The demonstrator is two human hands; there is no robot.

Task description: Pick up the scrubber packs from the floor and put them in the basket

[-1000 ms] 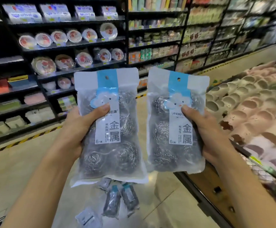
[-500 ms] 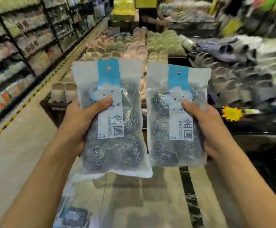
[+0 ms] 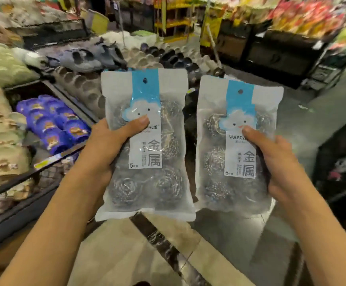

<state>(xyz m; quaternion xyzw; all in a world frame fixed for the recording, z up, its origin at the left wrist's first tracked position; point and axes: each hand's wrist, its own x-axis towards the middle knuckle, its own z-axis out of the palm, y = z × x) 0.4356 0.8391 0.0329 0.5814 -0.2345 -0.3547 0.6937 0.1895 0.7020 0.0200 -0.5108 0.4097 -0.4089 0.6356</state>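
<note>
Left hand (image 3: 104,149) grips one scrubber pack (image 3: 147,145) upright at its left edge, thumb pressed on the front label; right hand (image 3: 279,162) grips a second pack (image 3: 236,145) at its right edge the same way. Fingers hidden behind both packs. Narrow gap between packs; display bin (image 3: 44,162) close at left, bare floor (image 3: 219,254) below.

Two scrubber packs up front, left pack (image 3: 147,145) and right pack (image 3: 237,145), one per hand, so two hands. Each label says 6.
</note>
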